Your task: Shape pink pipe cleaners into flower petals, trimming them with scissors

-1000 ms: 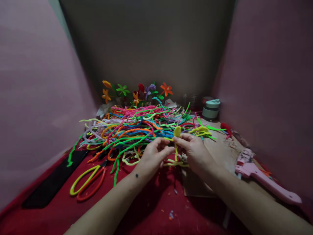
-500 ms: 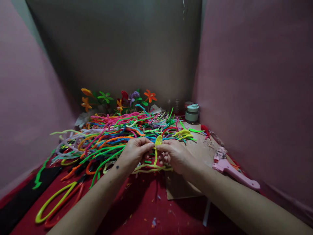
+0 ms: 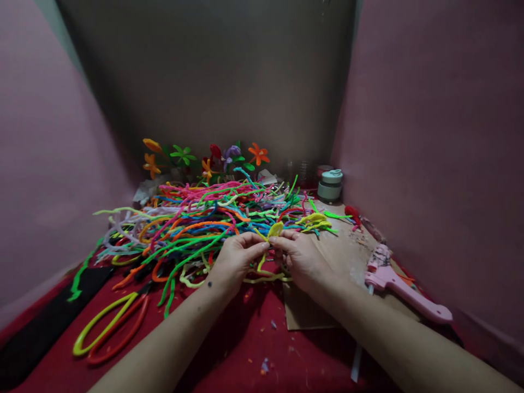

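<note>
Between my two hands is a yellow pipe cleaner (image 3: pixel 275 229), bent into a petal-like loop at its top with a thin tail hanging below. My left hand (image 3: pixel 241 255) pinches it from the left, thumb against fingertips. From the right, my right hand (image 3: pixel 301 256) pinches it just under the loop. The fingertips of both hands nearly meet there and hide part of the join. Behind and to the left spreads a large pile of coloured pipe cleaners (image 3: pixel 204 221). More yellow looped pieces (image 3: pixel 313 220) lie just beyond my right hand.
Scissors (image 3: pixel 110 327) with yellow and red handles lie at left on the red cloth (image 3: pixel 229 355). A pink glue gun (image 3: pixel 403 286) rests at right near a cardboard sheet (image 3: pixel 311 314). Pipe-cleaner flowers (image 3: pixel 258 154) and a lidded cup (image 3: pixel 329 185) stand behind. Pink walls flank both sides.
The yellow loop now leans to the right, and a short yellow end shows to its left. The whole view has shifted slightly, with things appearing further right.
</note>
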The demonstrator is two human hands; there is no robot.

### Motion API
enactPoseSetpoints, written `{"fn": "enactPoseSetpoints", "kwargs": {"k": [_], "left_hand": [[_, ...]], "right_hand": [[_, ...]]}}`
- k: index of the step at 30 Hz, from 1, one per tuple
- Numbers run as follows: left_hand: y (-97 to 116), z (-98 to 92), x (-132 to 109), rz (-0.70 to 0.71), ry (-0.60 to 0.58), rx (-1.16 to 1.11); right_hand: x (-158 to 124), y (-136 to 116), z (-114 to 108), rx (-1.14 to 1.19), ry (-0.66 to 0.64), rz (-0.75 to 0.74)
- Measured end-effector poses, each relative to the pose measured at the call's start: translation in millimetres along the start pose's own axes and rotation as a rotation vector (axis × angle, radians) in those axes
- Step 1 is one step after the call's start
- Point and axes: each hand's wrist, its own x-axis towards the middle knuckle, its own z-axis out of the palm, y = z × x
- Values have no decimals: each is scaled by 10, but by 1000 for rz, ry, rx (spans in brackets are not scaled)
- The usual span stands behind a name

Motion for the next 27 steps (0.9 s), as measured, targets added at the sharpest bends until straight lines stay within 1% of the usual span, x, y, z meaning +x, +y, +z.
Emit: {"fn": "enactPoseSetpoints", "kwargs": {"k": [2, 5, 9, 13, 16, 17, 18, 21, 22, 23, 24, 25, 26, 27], "left_hand": [[0, 4, -1, 3, -8, 14], [-19, -8, 4, 17, -33, 19], [-43, -14, 6, 7, -25, 0], [-17, -6, 7, 15, -22, -6], [4, -8, 1, 56, -39, 61], [0, -12, -3, 105, -40, 117], [-10, -18, -8, 189, -42, 201], [-63, -41, -24, 578, -81, 570], [-77, -48, -30, 692, -111, 682], [-84, -54, -36, 768, -140, 754], [-82, -59, -41, 788, -155, 777], [-72, -64, -44, 753, -147, 742], [-56, -69, -46, 668, -130, 659], [-37, -75, -46, 544, -113, 536]], "right_hand": [[-15, -20, -5, -42, -16, 11], [-41, -80, 2, -144, 15, -16], [-65, -143, 10, -284, 34, -25], [-61, -148, -2, -339, 12, -11], [-62, -150, -9, -379, 4, -7], [-64, -154, -12, -391, 0, -9], [-66, -158, -16, -396, -5, -9], [-71, -169, -41, -386, -37, 15], [-71, -172, -52, -385, -51, 23], [-70, -177, -61, -392, -63, 25], [-70, -182, -68, -404, -69, 21], [-70, -187, -72, -417, -75, 11], [-70, -192, -72, -427, -74, -3], [-71, -196, -69, -431, -72, -20]]}}
